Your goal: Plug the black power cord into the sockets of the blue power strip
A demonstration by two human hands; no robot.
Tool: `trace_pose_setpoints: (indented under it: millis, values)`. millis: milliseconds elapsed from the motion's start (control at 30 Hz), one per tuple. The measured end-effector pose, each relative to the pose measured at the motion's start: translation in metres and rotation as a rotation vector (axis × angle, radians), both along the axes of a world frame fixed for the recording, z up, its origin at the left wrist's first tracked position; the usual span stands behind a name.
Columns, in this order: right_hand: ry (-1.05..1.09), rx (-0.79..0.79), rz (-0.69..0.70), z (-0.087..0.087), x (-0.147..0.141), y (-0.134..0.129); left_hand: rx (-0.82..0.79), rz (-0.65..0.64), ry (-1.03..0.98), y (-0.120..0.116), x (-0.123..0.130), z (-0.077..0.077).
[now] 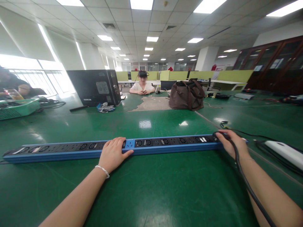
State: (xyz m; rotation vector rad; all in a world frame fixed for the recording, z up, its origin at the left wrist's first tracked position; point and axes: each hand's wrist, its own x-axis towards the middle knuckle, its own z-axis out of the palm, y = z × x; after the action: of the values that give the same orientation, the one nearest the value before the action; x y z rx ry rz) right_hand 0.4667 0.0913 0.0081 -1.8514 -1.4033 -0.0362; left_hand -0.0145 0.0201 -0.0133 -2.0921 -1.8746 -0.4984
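Observation:
A long blue power strip [151, 149] with a black socket face lies across the green table. My left hand [114, 153] is closed over it near the middle, fingers over the top and thumb along the near side, next to a blue socket [130, 143]. At the strip's right end, my right hand [233, 145] grips a black plug [215, 135] against the socket face. How far the plug sits in a socket I cannot tell. Its thick black cord [245, 181] runs from under that hand down along my right forearm.
On the right lie a white power strip [285, 153] and black cables [248, 130]. Farther back stand a brown striped bag [182, 96], a black computer case [94, 88] and gloves [105, 107]. A green basket [21, 110] is at the left. A person [142, 86] sits across the table, another at far left.

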Motion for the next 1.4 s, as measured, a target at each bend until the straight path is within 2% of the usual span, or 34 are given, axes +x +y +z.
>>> trace_pose_setpoints:
  millis: [200,367,500,700,933,1267,1400]
  values:
    - [-0.010,0.066,-0.048,-0.015,0.010,0.008,0.021,0.000,0.004,-0.001,0.000,-0.001]
    - [-0.069,0.095,-0.028,-0.022,0.018,0.012,0.018,0.002,0.003,-0.001,0.001,0.000]
    - [-0.105,0.088,-0.050,-0.019,0.016,0.011,0.014,0.005,0.007,-0.002,0.001,0.001]
    - [-0.302,0.186,0.070,-0.014,0.011,0.011,0.012,0.007,-0.002,-0.001,0.000,0.000]
    - [-0.258,0.162,0.053,-0.015,0.013,0.007,-0.001,0.008,-0.002,-0.001,0.000,0.001]
    - [-0.357,0.173,0.182,-0.013,0.016,0.009,-0.014,0.014,-0.009,-0.001,0.001,0.002]
    - [-0.275,0.137,0.102,-0.014,0.017,0.008,-0.001,0.013,0.002,-0.002,0.001,0.002]
